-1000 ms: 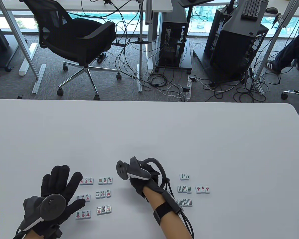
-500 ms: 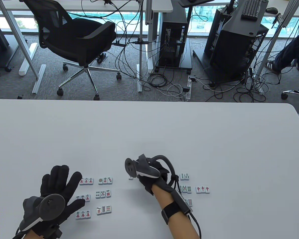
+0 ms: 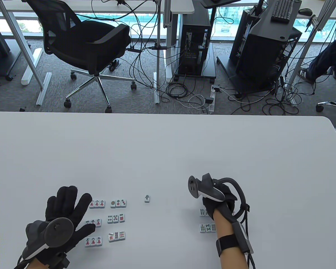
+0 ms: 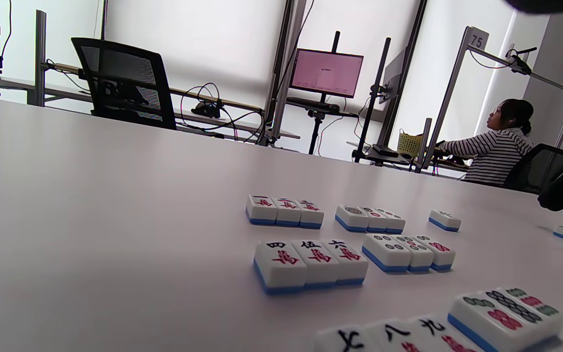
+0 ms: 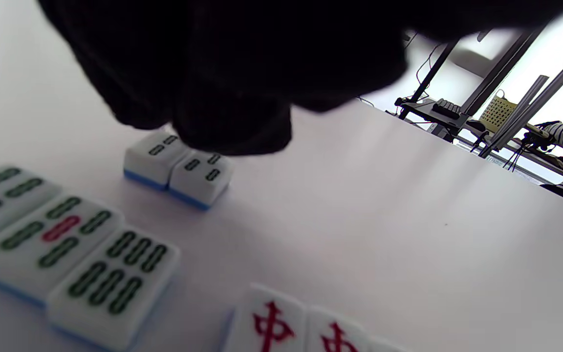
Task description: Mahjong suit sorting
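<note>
1. The right hand (image 3: 217,203) had swung away from the middle of the tabletop (image 3: 168,151) and dropped over the bamboo tiles on the right. In the right wrist view its curled fingers (image 5: 227,122) sat on or just above the pair of bamboo tiles (image 5: 179,168); whether they pinched one, I could not tell.

2. Left behind: a single tile (image 3: 147,198), alone between the dot group and the bamboo group, touching nothing. Half a second back the hand was still over it. My read: that tile was the one-bamboo, moved out to head the suit, with the pair wanted beside it next.

3. The left hand (image 3: 63,215) had not moved, lying flat with fingers spread beside the character tiles, gripping nothing.

4. The count, working outward. Bamboo: two in the pair, three in the middle row (image 5: 52,244), and the near row (image 3: 207,227) showed three from above.

5. Red dragon tiles (image 5: 306,327): two plainly visible at the wrist view's lower edge; more could not be confirmed.

6. Dot tiles (image 3: 116,218): three rows of three, nine.

7. Character tiles (image 3: 94,222): three rows of three, nine, the middle row partly under left fingertips.
</note>
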Demonstrator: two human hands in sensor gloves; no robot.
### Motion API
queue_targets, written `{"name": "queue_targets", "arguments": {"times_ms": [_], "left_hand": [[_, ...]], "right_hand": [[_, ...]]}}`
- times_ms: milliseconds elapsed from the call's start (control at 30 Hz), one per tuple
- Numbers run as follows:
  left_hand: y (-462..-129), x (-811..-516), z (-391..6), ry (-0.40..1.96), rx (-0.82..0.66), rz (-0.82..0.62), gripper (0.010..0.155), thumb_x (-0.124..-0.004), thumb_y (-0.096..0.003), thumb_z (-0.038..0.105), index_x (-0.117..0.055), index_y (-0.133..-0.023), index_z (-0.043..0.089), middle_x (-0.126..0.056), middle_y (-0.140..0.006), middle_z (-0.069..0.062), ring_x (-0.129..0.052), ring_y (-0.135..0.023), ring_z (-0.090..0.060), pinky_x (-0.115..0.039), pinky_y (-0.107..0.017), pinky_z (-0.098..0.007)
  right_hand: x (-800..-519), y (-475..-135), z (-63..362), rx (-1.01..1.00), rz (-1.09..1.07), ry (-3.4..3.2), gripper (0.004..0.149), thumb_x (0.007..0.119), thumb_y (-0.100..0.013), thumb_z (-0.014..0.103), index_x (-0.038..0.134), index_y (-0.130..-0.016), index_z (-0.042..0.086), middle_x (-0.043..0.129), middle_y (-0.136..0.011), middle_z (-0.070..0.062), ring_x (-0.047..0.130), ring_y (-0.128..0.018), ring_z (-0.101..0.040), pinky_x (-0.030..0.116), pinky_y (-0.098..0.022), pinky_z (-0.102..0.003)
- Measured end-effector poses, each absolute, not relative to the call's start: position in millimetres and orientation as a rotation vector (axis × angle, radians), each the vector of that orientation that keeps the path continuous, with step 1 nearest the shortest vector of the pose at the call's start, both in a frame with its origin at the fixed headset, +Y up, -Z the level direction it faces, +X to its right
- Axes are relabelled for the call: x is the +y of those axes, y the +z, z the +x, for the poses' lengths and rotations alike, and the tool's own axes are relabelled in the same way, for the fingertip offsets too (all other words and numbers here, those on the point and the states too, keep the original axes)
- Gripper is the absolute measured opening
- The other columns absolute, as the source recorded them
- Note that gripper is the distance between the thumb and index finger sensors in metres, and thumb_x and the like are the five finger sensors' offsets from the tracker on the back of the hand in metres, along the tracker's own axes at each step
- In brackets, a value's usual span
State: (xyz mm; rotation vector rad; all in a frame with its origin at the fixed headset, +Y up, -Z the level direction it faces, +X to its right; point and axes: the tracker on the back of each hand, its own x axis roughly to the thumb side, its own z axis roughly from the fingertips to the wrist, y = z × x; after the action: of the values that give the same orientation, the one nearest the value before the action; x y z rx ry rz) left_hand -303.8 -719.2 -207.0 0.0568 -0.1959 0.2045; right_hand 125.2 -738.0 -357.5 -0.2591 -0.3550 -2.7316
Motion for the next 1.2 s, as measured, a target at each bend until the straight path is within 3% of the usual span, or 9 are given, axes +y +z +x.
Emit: {"name": "queue_targets", "arguments": {"times_ms": [233, 500, 767, 967, 1200], "left_hand": [[-208, -720, -303, 0.201, -0.191, 0.044, 0.086, -0.06, -0.036, 0.075, -0.025, -0.108, 0.043, 0.01, -0.11, 0.013, 0.008, -0.11, -0.021, -0.008, -0.08, -0.058], [-208, -720, -304, 0.209, -0.193, 0.046, 0.086, -0.06, -0.036, 0.075, -0.025, -0.108, 0.042, 0.009, -0.11, 0.013, 0.008, -0.11, -0.021, -0.008, -0.08, -0.058], [-208, -719, -304, 0.213, -0.196, 0.05, 0.086, -0.06, -0.0361, 0.075, -0.025, -0.108, 0.042, 0.009, -0.11, 0.013, 0.008, -0.11, -0.021, -0.008, -0.08, -0.058], [-207, -719, -304, 0.217, -0.2, 0.054, 0.086, -0.06, -0.0361, 0.075, -0.025, -0.108, 0.042, 0.009, -0.11, 0.013, 0.008, -0.11, -0.021, -0.008, -0.08, -0.058], [-207, -718, -304, 0.226, -0.206, 0.068, 0.086, -0.06, -0.0361, 0.075, -0.025, -0.108, 0.042, 0.01, -0.11, 0.013, 0.008, -0.11, -0.021, -0.008, -0.08, -0.058]], "right_hand": [[-760, -361, 120, -0.386, -0.287, -2.678, 0.058, 0.085, -0.038, 0.038, 0.073, -0.092, 0.019, 0.097, -0.039, 0.002, 0.089, -0.01, -0.009, 0.082, -0.008, -0.026], [-758, -364, 107, -0.385, -0.31, -2.663, 0.055, 0.086, -0.038, 0.037, 0.078, -0.086, 0.011, 0.097, -0.036, 0.001, 0.088, -0.008, -0.01, 0.081, -0.006, -0.026], [-738, -354, 37, -0.174, -0.531, -2.896, 0.059, 0.086, -0.037, 0.038, 0.078, -0.085, 0.006, 0.097, -0.036, 0.002, 0.089, -0.009, -0.01, 0.081, -0.007, -0.026], [-746, -350, -11, -0.245, -0.655, -2.862, 0.058, 0.086, -0.037, 0.038, 0.078, -0.085, 0.006, 0.097, -0.038, 0.001, 0.089, -0.01, -0.01, 0.081, -0.008, -0.027], [-758, -349, -32, -0.282, -0.691, -2.839, 0.057, 0.086, -0.038, 0.037, 0.078, -0.085, 0.007, 0.097, -0.04, 0.001, 0.09, -0.011, -0.011, 0.082, -0.009, -0.027]]}}
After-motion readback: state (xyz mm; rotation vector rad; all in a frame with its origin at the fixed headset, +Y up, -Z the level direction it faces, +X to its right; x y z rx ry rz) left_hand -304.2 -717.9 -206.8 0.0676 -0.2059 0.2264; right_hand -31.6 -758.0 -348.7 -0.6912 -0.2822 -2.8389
